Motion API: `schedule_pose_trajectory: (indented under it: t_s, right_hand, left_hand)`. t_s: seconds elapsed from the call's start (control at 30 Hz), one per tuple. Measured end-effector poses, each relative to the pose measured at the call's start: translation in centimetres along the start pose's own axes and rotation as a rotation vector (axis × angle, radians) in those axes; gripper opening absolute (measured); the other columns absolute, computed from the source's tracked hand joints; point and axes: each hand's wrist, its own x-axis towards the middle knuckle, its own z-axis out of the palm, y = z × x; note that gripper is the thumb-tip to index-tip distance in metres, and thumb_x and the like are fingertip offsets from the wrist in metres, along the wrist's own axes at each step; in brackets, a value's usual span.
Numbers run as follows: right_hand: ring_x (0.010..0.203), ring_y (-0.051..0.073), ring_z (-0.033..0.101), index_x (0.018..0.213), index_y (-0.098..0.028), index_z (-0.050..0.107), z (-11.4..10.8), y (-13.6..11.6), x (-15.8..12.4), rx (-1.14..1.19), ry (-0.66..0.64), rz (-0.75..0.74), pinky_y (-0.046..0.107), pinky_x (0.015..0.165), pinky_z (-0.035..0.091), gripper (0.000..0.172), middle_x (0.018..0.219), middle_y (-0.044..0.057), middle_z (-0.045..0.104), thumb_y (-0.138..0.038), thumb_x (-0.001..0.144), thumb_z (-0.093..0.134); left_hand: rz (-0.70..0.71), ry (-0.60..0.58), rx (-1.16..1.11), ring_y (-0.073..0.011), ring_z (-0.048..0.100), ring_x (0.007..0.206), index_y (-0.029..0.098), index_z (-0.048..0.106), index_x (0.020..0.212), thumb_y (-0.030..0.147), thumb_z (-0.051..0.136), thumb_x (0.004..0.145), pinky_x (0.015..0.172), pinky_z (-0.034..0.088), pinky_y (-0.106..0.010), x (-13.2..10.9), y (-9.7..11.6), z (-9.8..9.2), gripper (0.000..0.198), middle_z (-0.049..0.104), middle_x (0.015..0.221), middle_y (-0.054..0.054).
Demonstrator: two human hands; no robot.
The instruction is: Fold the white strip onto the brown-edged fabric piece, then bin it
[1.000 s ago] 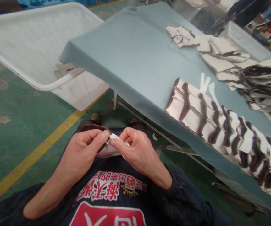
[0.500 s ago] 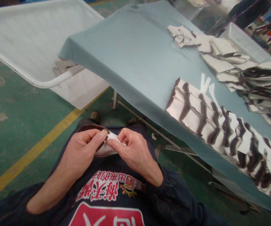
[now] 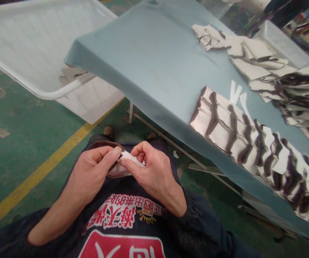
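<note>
Over my lap, my left hand and my right hand pinch one small white cut piece with a dark brown edge between thumbs and forefingers. The fingertips of both hands meet at its upper edge. Most of the piece is hidden under my fingers. To the right, a blue-grey covered table carries an overlapped row of similar white-and-brown pieces along its near edge.
A looser heap of the same pieces lies at the table's far right. A large white plastic tub stands on the green floor at the left, holding some scraps. A yellow floor line runs diagonally under my arm.
Both hands stay closed on the piece and have shifted only slightly; the right fingers have worked a little along its edge. The view has tilted a touch.
</note>
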Motion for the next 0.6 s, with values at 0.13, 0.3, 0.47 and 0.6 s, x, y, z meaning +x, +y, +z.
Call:
schedule_pose_trajectory:
  t_s: [0.13,0.3,0.47,0.6]
  right_hand:
    - [0.076,0.018,0.061,0.094,-0.026,0.074,0.4,0.7,-0.1,0.094,0.014,-0.111,0.031,0.077,0.05,0.018,0.085,-0.003,0.072,-0.038,0.096,0.088]
    - [0.078,0.018,0.062,0.091,-0.025,0.072,0.4,1.0,-0.4,0.149,0.052,-0.26,0.033,0.083,0.055,0.019,0.088,0.001,0.074,-0.035,0.106,0.075]
    - [0.082,0.02,0.065,0.089,-0.025,0.073,0.3,1.1,-0.4,0.015,0.107,-0.387,0.035,0.086,0.056,0.024,0.09,0.004,0.075,-0.031,0.112,0.071]
    - [0.075,0.019,0.062,0.09,-0.025,0.076,0.2,1.5,-0.1,-0.036,0.077,-0.372,0.034,0.081,0.054,0.022,0.084,0.002,0.074,-0.031,0.111,0.074]
  left_hand:
    - [0.011,0.007,-0.005,-0.0186,0.055,0.067,0.021,0.083,0.074,0.07,0.083,0.091,0.059,0.044,-0.027,-0.1,0.0,-0.2,0.052,0.069,0.07,-0.002]
    - [0.011,0.009,-0.001,-0.0183,0.055,0.066,0.021,0.085,0.076,0.071,0.082,0.095,0.06,0.044,-0.027,-0.4,0.1,-0.5,0.053,0.069,0.071,-0.001]
    - [0.008,0.001,-0.006,-0.0189,0.057,0.069,0.021,0.087,0.081,0.073,0.082,0.097,0.061,0.045,-0.028,-0.3,-0.2,-0.6,0.054,0.071,0.074,-0.001]
    - [-0.001,-0.007,-0.013,-0.0193,0.057,0.07,0.023,0.087,0.082,0.073,0.081,0.099,0.062,0.045,-0.028,-0.1,-0.7,-0.5,0.053,0.072,0.076,-0.001]
